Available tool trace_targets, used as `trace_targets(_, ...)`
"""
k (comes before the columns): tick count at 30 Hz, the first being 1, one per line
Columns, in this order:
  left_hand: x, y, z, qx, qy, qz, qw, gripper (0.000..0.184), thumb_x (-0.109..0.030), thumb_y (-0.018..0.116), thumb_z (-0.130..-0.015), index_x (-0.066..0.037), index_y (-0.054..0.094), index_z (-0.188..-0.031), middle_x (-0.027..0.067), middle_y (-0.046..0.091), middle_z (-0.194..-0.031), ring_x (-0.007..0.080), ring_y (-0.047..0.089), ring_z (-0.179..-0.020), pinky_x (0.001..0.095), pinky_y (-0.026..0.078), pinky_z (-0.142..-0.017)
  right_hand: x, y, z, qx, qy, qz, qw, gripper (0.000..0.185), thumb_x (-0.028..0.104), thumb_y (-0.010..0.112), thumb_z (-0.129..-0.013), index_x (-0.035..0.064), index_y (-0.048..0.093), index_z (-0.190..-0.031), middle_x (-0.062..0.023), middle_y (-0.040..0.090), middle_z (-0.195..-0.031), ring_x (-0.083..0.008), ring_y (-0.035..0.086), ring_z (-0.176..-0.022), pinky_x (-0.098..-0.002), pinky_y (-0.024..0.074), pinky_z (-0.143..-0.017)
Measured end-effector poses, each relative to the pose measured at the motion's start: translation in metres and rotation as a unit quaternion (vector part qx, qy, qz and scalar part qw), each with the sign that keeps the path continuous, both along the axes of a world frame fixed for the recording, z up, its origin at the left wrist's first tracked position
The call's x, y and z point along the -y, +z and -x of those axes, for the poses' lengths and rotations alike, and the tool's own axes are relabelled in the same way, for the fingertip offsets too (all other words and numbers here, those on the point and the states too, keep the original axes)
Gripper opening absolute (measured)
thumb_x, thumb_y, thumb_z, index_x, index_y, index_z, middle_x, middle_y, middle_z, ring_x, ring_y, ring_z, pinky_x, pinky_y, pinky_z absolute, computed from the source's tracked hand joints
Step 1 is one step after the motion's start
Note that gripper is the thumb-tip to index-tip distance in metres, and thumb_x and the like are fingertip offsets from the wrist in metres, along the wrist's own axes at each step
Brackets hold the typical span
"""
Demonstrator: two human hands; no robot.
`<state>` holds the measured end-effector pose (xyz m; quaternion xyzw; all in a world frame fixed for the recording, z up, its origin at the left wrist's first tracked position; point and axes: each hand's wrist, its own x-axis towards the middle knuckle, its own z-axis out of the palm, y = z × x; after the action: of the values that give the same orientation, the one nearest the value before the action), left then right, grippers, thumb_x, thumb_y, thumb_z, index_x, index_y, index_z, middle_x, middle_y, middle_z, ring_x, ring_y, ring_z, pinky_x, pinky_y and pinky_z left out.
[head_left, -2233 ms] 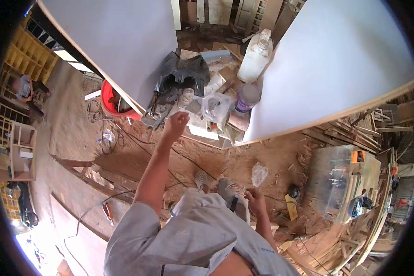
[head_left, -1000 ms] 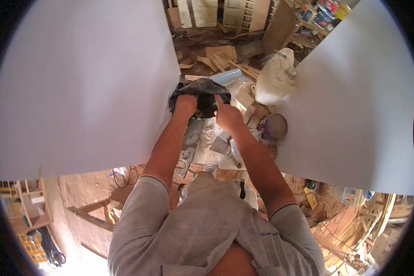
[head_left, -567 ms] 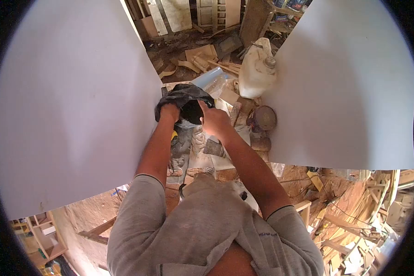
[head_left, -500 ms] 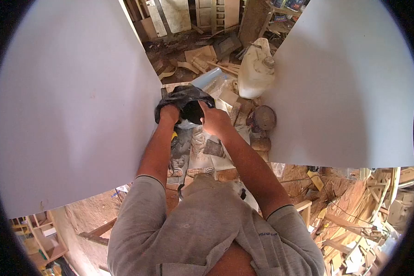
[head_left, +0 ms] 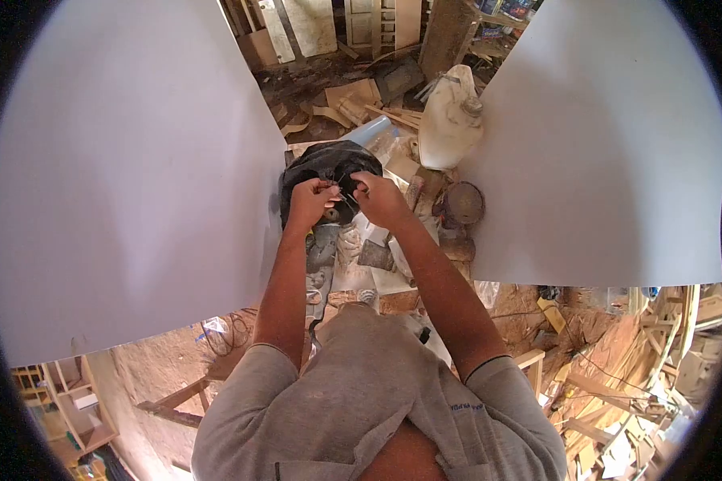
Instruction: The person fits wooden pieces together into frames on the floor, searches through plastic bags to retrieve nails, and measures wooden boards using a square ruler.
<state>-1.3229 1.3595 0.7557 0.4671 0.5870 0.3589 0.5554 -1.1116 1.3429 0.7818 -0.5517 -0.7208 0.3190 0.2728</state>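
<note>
A black plastic bag (head_left: pixel 329 157) lies in front of me on the cluttered surface, between two large pale panels. Over its near part, my left hand (head_left: pixel 309 204) is closed, fingertips pinching a few thin pieces too small to name. My right hand (head_left: pixel 382 200) is just to the right, its fingers curled in towards the left hand. Whatever those right fingers hold is hidden or too small to make out. Fine strands or slivers show against the dark bag between the two hands.
Large pale panels stand on the left (head_left: pixel 128 176) and right (head_left: pixel 602 160). Beyond my right hand are a whitish jerrycan (head_left: pixel 449 120) and a round brown-topped container (head_left: pixel 464 204). Wood scraps (head_left: pixel 353 100) litter the ground behind; more offcuts (head_left: pixel 618 425) lie at lower right.
My left hand has come out of the bag and now pinches small thin pieces above it. My right hand has stayed close by, its pointing finger now curled in.
</note>
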Motion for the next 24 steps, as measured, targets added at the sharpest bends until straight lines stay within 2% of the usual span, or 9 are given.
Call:
trace_targets(1, 0.004, 0.003, 0.0, 0.04, -0.004, 0.024, 0.999, 0.023, -0.016, 0.075, -0.1, 0.003, 0.071, -0.111, 0.0114, 0.076, -0.099, 0.0216, 0.077, -0.094, 0.0358, 0.064, -0.082, 0.0, 0.004, 0.0, -0.05, 0.003, 0.025, 0.998, 0.045, 0.015, 0.07, -0.097, 0.0012, 0.063, -0.139, -0.0253, 0.073, -0.122, -0.0382, 0.07, -0.117, -0.0476, 0.0574, -0.097)
trace_targets(4, 0.014, -0.008, -0.004, 0.189, 0.05, 0.074, 0.978, 0.026, -0.016, 0.073, -0.102, 0.003, 0.068, -0.119, 0.0147, 0.076, -0.107, 0.0245, 0.078, -0.097, 0.0362, 0.064, -0.088, -0.002, -0.015, 0.001, -0.199, 0.014, 0.105, 0.974, 0.042, 0.01, 0.072, -0.096, -0.0013, 0.065, -0.136, -0.0232, 0.074, -0.124, -0.0303, 0.074, -0.112, -0.0413, 0.0606, -0.091)
trace_targets(7, 0.021, -0.013, -0.004, 0.24, 0.044, 0.089, 0.966, 0.029, -0.014, 0.07, -0.103, 0.002, 0.065, -0.127, 0.0152, 0.076, -0.112, 0.0236, 0.076, -0.103, 0.0366, 0.064, -0.092, 0.007, -0.01, 0.0, -0.291, 0.021, 0.161, 0.943, 0.032, 0.002, 0.066, -0.102, -0.0063, 0.065, -0.133, -0.0119, 0.075, -0.107, -0.0159, 0.072, -0.095, -0.03, 0.0611, -0.082)
trace_targets(10, 0.026, -0.017, -0.004, 0.294, 0.04, 0.092, 0.951, 0.026, -0.013, 0.069, -0.104, 0.002, 0.065, -0.126, 0.0152, 0.075, -0.114, 0.0238, 0.076, -0.106, 0.0362, 0.064, -0.094, 0.009, -0.022, -0.001, -0.298, 0.006, 0.138, 0.945, 0.027, 0.004, 0.066, -0.1, -0.0032, 0.072, -0.124, -0.0149, 0.079, -0.098, -0.0167, 0.077, -0.084, -0.0315, 0.0631, -0.075)
trace_targets(16, 0.039, -0.014, -0.001, 0.342, 0.038, 0.107, 0.933, 0.025, -0.012, 0.068, -0.104, 0.001, 0.066, -0.126, 0.0151, 0.075, -0.113, 0.024, 0.075, -0.107, 0.036, 0.062, -0.099, 0.017, -0.004, -0.004, -0.247, -0.029, 0.152, 0.956, 0.022, 0.005, 0.068, -0.099, -0.0044, 0.074, -0.117, -0.0138, 0.079, -0.094, -0.0161, 0.077, -0.082, -0.0311, 0.0626, -0.076)
trace_targets(19, 0.024, -0.034, 0.003, 0.308, 0.043, 0.099, 0.945, 0.029, -0.013, 0.068, -0.103, 0.003, 0.065, -0.127, 0.0148, 0.074, -0.115, 0.0253, 0.074, -0.108, 0.0387, 0.061, -0.099, 0.011, -0.027, 0.004, -0.266, -0.061, 0.125, 0.954, 0.022, 0.003, 0.067, -0.097, -0.0042, 0.073, -0.117, -0.0144, 0.079, -0.097, -0.0204, 0.077, -0.085, -0.0339, 0.0622, -0.078)
trace_targets(22, 0.008, -0.032, 0.003, -0.004, 0.036, 0.028, 0.999, 0.033, -0.014, 0.069, -0.102, 0.006, 0.064, -0.127, 0.0136, 0.074, -0.113, 0.0274, 0.074, -0.102, 0.0409, 0.06, -0.093, 0.008, -0.043, 0.006, -0.127, -0.085, -0.042, 0.987, 0.025, 0.0, 0.065, -0.095, -0.0011, 0.073, -0.118, -0.0162, 0.078, -0.098, -0.0274, 0.077, -0.09, -0.0383, 0.0612, -0.081)
trace_targets(23, 0.005, -0.041, 0.005, -0.108, 0.04, -0.031, 0.993, 0.039, -0.015, 0.072, -0.098, 0.009, 0.063, -0.127, 0.0187, 0.073, -0.116, 0.0331, 0.073, -0.102, 0.0452, 0.057, -0.091, 0.007, -0.046, 0.003, -0.074, -0.105, 0.012, 0.992, 0.024, -0.001, 0.066, -0.096, -0.0015, 0.072, -0.119, -0.0169, 0.077, -0.107, -0.0254, 0.077, -0.097, -0.0356, 0.061, -0.089)
trace_targets(24, 0.007, -0.042, 0.001, -0.194, 0.051, -0.107, 0.974, 0.036, -0.013, 0.073, -0.096, 0.007, 0.064, -0.124, 0.0196, 0.072, -0.114, 0.0353, 0.072, -0.101, 0.0468, 0.057, -0.09, 0.008, -0.046, 0.001, -0.052, -0.096, 0.009, 0.994, 0.023, 0.0, 0.066, -0.096, -0.001, 0.072, -0.119, -0.0169, 0.077, -0.107, -0.0257, 0.077, -0.097, -0.0356, 0.0611, -0.089)
